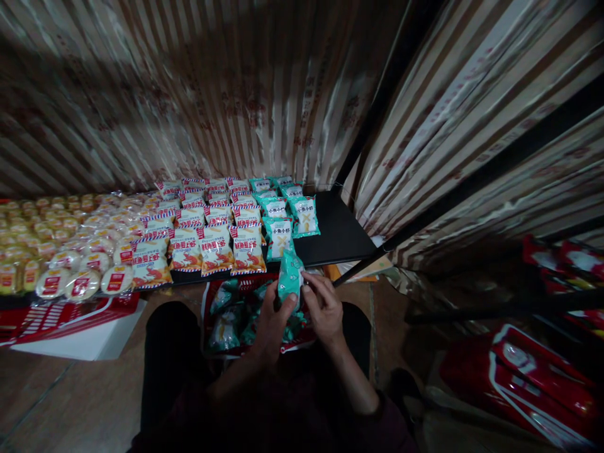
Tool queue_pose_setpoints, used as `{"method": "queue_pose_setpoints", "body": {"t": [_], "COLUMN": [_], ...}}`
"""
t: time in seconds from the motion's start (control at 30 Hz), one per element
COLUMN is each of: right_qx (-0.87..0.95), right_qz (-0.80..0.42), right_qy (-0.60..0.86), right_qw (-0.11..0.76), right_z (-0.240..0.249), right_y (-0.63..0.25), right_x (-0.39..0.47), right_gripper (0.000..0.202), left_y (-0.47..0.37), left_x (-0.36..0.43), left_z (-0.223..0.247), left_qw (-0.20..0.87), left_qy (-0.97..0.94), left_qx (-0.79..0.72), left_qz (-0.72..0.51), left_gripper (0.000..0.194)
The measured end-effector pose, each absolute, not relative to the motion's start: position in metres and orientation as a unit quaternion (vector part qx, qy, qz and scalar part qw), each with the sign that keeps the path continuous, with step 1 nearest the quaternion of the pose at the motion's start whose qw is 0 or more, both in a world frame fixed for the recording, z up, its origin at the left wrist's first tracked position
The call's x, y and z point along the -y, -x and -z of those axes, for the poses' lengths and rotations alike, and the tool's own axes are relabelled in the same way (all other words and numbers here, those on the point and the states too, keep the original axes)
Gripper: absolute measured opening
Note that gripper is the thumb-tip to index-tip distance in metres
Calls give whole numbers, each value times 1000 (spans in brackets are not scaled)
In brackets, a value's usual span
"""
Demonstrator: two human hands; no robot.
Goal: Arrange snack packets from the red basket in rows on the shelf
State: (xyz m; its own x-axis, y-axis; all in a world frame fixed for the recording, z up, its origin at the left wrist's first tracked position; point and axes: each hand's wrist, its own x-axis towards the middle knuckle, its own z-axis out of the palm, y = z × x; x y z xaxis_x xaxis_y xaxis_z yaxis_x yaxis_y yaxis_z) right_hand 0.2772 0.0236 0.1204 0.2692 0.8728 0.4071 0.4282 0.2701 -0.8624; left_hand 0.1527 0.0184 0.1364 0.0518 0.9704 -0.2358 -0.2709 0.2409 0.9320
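Both hands hold one teal snack bag (290, 277) in front of the shelf edge, above a red basket. My left hand (274, 321) grips its lower left side with the thumb across the front. The fingers of my right hand (324, 307) pinch its right side. Below, the red basket (206, 314) contains several more teal snack bags (225, 327), partly hidden by my hands. On the black shelf (337, 220), teal and white snack bags (280, 238) stand in two columns, directly beyond the held bag.
Left of the teal bags are rows of shrimp-picture snack bags (217, 248), then round wrapped crackers (83, 284) and yellow packets (28, 236). A black post (372, 119) rises at the shelf's right end. Striped curtain (212, 94) hangs behind. Red bags (523, 377) lie at right.
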Motion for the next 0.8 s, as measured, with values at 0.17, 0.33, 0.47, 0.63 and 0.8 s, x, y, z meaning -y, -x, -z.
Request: {"method": "queue_pose_setpoints", "body": {"t": [0.17,0.33,0.47,0.63,0.8], "right_qx": [627,648,667,680,678], "right_qz": [-128,-80,-43,2,28], "right_qy": [561,552,546,553,555], "right_qw": [525,518,505,482,481], "right_z": [-123,-122,-124,-132,-133], "right_y": [-272,-269,-268,-267,-270], "right_x": [-22,-23,-23,-23,-24], "right_gripper": [29,30,32,28,29], "left_y": [-154,-154,-154,-155,-153], "left_x": [-22,-24,-25,-26,-27], "left_z": [-124,-121,-118,-119,-131], "left_qw": [645,664,655,673,704], "left_qy": [-341,-323,-316,-282,-235], "left_qx": [-468,-449,-449,-436,-417], "left_qz": [-499,-504,-519,-527,-525], "left_gripper": [45,44,40,44,48]}}
